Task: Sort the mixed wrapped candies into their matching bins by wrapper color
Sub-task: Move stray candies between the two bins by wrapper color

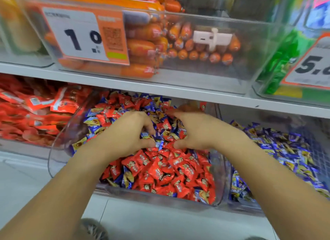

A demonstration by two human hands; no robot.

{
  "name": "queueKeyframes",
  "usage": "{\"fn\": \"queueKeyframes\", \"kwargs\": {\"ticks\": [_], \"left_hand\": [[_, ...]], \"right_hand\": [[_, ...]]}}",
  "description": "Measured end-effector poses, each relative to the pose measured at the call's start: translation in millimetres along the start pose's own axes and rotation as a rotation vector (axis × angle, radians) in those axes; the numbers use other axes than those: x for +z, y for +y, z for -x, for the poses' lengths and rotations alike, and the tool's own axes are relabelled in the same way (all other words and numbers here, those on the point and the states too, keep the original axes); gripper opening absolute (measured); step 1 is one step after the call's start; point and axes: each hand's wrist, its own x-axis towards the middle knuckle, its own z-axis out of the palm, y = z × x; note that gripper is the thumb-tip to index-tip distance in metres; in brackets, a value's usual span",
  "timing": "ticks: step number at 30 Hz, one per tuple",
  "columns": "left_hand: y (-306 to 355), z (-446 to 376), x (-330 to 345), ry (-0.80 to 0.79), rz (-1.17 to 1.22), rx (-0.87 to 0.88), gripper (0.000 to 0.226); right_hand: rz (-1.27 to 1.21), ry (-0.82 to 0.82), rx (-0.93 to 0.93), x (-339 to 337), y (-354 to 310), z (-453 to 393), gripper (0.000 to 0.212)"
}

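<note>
I had both hands deep in the clear middle bin of mixed red and blue candies, left hand pinching blue ones, right hand fingers curled into the pile, its grip unclear, under the shelf edge.

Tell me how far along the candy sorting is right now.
Partly done, it seems. The right bin holds almost only blue candies, and red candies dominate the front of the middle bin. In hand: the left hand and right hand dig into the middle pile, the left pinching a blue candy. Left: many blue wrappers mixed in at the back.
</note>
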Motion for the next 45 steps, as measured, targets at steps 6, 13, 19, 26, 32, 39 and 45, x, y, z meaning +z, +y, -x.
{"fn": "queueKeyframes", "kwargs": {"ticks": [6,13,19,26,32,39,45], "left_hand": [[-13.0,15.7,-14.7,-0.084,-0.106,0.007,0.032],[-10.4,25.1,-16.1,-0.018,0.082,0.006,0.041],[-14.5,20.6,-5.7,-0.065,-0.096,-0.034,0.047],[-16.6,19.8,-7.4,0.045,0.007,-0.023,0.023],[-18.2,21.0,-16.8,0.128,0.122,-0.069,0.019],[-3.9,9.3,-3.2,0.102,0.139,-0.020,0.016],[1.1,-9.3,0.7,-0.115,-0.056,-0.033,0.039]], "right_hand": [[-0.092,-0.174,-0.076,1.8,9.1,-7.5,0.082],[-0.239,-0.039,-0.123,-10.4,5.1,15.1,0.030],[-0.319,0.165,-0.226,-6.1,-6.3,18.5,0.015],[-0.556,0.118,-0.170,3.8,-9.8,17.0,0.024],[-0.046,-0.009,-0.135,12.3,-16.5,7.6,0.059],[-0.015,0.043,-0.212,23.7,-16.9,9.6,0.021],[-0.126,0.032,-0.185,15.1,-8.4,16.8,0.019]]}}
